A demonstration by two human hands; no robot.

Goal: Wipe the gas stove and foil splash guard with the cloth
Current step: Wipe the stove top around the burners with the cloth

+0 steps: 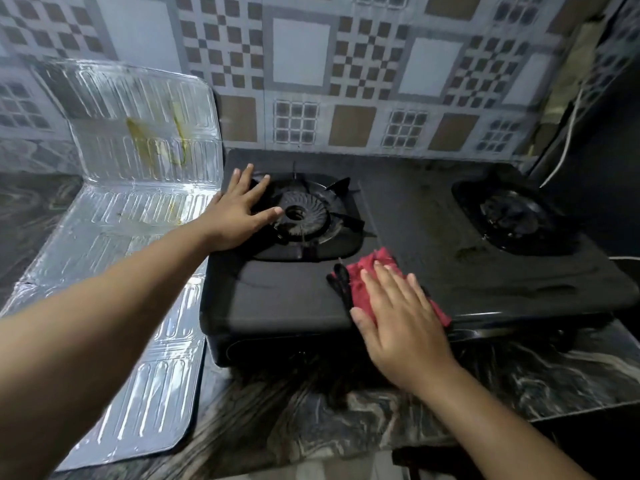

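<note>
Pressing the red cloth flat under the spread-fingered right hand at six o'clock of the black two-burner gas stove, left hand splayed open at nine o'clock, bracing. Best kept flat, overlapping strokes (yellow-stained silver foil splash guard untouched, further left).
</note>
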